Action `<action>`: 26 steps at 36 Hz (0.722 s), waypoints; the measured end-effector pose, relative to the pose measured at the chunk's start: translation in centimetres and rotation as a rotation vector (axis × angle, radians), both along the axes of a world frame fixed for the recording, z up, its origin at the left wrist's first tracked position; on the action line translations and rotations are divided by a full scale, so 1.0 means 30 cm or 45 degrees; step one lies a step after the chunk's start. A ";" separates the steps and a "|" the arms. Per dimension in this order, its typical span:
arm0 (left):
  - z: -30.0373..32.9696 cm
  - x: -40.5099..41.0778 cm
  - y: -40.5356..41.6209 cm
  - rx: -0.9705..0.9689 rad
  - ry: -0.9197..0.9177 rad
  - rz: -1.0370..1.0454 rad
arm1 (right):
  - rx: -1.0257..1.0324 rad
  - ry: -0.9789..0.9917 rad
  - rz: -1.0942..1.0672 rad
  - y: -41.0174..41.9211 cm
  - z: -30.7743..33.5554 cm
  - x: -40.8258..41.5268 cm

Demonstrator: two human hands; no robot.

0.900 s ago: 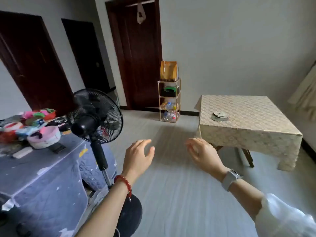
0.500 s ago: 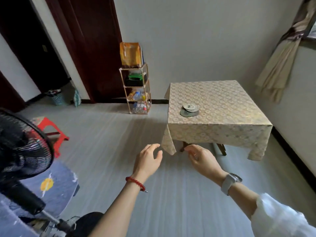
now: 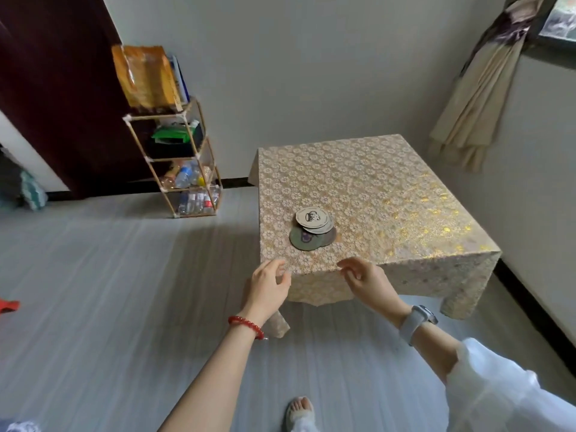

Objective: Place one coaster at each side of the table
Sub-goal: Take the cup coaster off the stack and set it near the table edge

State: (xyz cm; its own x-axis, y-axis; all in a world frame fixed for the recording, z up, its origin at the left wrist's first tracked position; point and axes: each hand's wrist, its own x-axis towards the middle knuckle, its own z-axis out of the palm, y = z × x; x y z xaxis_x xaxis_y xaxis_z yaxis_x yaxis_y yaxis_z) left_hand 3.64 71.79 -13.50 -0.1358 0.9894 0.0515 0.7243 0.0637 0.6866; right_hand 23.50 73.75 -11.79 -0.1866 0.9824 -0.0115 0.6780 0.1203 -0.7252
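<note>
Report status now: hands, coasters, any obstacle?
Left hand and right hand open, empty. Coasters stacked on table, untouched. Nothing in the way.

- Stack of coasters (image 3: pixel 312 227) lies on the table (image 3: pixel 389 194), near its front-left corner.
- Shelf rack (image 3: pixel 177 160) stands left of the table, against the wall.
- My hands hover before the stack.

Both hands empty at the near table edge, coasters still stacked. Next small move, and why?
Probably reach the right hand forward to lift the top coaster off the stack. Both hands are open and empty, the left hand at the table corner, and no coaster sits at any side yet.
</note>
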 end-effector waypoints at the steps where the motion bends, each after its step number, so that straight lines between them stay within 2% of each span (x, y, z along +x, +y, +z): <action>1: -0.003 -0.012 0.075 -0.014 0.003 -0.002 | -0.025 -0.001 0.011 0.067 0.005 -0.011; 8: -0.101 -0.031 0.523 -0.193 0.014 -0.060 | -0.166 0.007 -0.060 0.445 -0.037 -0.001; 12: -0.209 0.021 0.688 -0.326 -0.077 -0.036 | -0.260 -0.043 -0.074 0.620 -0.113 0.026; 16: -0.350 0.064 0.800 -0.439 -0.170 0.107 | -0.326 -0.107 0.021 0.817 -0.222 0.043; 26: -0.562 0.109 0.876 -0.745 0.025 0.524 | -0.547 -0.329 0.342 1.201 -0.447 0.000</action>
